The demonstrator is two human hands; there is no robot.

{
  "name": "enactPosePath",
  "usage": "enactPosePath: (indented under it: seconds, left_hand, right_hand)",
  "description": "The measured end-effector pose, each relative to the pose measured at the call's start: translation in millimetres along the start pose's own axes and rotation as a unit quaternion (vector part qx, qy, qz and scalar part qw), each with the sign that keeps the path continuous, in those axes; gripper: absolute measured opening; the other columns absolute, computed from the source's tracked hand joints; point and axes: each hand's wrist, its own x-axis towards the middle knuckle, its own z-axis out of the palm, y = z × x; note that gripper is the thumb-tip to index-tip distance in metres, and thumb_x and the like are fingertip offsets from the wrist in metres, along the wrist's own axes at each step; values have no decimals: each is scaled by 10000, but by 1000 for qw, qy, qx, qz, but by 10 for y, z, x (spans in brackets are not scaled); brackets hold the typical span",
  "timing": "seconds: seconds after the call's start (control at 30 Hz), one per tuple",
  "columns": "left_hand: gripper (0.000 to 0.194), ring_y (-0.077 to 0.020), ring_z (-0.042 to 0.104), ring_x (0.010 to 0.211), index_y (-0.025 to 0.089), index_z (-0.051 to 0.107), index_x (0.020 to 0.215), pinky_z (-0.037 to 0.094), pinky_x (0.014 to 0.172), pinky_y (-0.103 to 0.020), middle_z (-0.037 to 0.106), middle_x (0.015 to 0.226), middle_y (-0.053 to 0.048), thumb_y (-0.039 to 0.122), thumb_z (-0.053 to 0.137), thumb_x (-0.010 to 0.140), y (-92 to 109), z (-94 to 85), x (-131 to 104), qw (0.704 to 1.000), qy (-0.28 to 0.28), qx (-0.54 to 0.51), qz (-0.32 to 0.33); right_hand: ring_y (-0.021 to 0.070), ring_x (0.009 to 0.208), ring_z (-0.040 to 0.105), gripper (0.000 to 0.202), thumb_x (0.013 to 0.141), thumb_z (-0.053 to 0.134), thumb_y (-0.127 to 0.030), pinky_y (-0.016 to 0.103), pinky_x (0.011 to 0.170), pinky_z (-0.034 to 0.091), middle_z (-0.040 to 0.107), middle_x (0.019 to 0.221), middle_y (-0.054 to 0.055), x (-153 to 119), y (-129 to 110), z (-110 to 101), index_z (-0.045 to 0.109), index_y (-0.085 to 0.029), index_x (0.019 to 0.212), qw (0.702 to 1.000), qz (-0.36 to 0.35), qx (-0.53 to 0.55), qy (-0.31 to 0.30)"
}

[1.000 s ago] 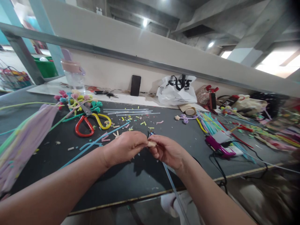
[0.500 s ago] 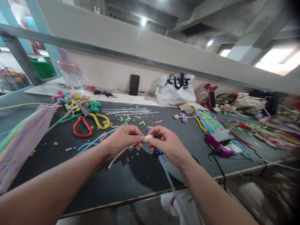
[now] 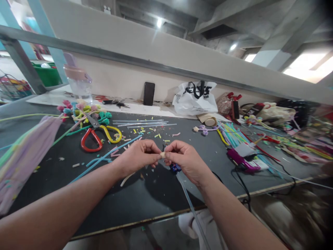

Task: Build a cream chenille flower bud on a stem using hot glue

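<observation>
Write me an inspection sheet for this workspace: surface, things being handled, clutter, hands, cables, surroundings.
Surface: dark tabletop, strewn with short coloured pieces.
Things handled: small cream piece, pinched between both hands; translucent rod with a blue end, near the right hand.
Clutter: scissors with red and yellow handles, at left; phone upright at the back; white bag to its right.
Hands: left hand and right hand almost meet.
Cables: black cable by the purple device, at right.
Surroundings: green container, far left; lit ceiling light.

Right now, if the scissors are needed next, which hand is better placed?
Probably the left hand: the scissors lie on its side, nearer it than the right hand. Both pinch the cream piece.
</observation>
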Motion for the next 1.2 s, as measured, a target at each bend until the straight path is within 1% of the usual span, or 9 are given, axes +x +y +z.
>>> enactPosePath:
  seconds: [0.13,0.3,0.53,0.67,0.9,1.2]
  left_hand:
    - [118,-91,576,554,128,609,703,477,597,-228,649,611,-6,237,653,701,19,18,-10,1000,8,9,-14]
    - [93,-91,579,546,133,606,655,478,582,-218,648,587,1,213,648,675,22,20,-7,1000,13,-2,-12]
    - [19,-90,564,531,137,602,666,452,550,-213,652,609,-2,148,610,653,-70,-6,12,1000,2,16,2]
    - [30,-83,550,516,138,601,671,439,536,-206,645,609,5,132,601,641,-93,-13,15,1000,-2,24,13]
    - [59,-80,538,509,136,589,668,431,524,-205,642,610,1,109,573,618,-85,-6,12,1000,-5,25,7]
    - [62,-80,525,482,145,588,657,424,493,-202,616,576,17,119,561,608,-108,-12,20,999,-3,38,8]
  right_hand:
    - [85,514,560,179,604,724,-211,221,536,447,583,572,-42,3,3,11,561,-162,657,1000,6,3,8]
    - [72,500,547,182,581,718,-182,222,520,434,596,668,-31,-2,15,38,544,-164,630,1000,-3,15,5]
    - [60,484,535,161,581,690,-161,229,533,442,593,708,-32,-1,37,54,531,-164,608,1000,-6,20,-2]
    - [56,475,532,146,583,671,-143,232,530,438,592,725,-34,2,51,56,527,-163,601,1000,-6,15,-1]
    - [60,482,537,138,589,665,-146,235,545,436,596,716,-30,-1,42,63,530,-162,609,1000,-7,2,-2]
    - [60,473,531,141,577,660,-144,232,530,444,600,704,-34,7,48,74,524,-169,601,1000,2,-3,-3]
